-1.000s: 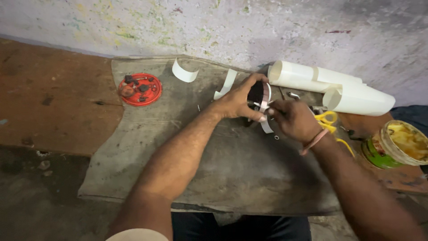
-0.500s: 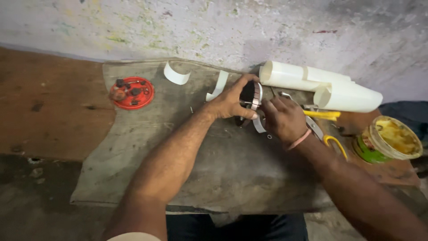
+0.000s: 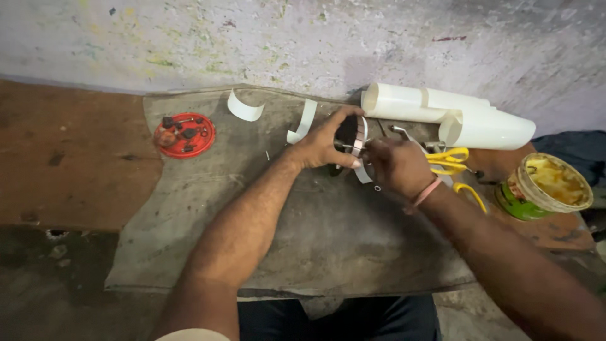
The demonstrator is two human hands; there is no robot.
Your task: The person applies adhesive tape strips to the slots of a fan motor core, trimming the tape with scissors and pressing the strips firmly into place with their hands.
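The left hand [image 3: 322,144] curls round a dark round part [image 3: 346,136], fingers over its top, while the right hand [image 3: 394,165] pinches the white strip [image 3: 360,146] wrapped about it. That strip looks springy; if the pinch slackens, I'd judge it could uncoil. The part sits between both hands, above the grey mat [image 3: 315,233]. Yellow scissors [image 3: 449,161] lie just beside the right hand, white rolled sheets [image 3: 442,113] beyond.

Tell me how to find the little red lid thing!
Look at the grey mat on the bench, toward its far left corner. There lies a round red lid, holding small dark bits. It is the only red thing; the white strips beside it are curled.
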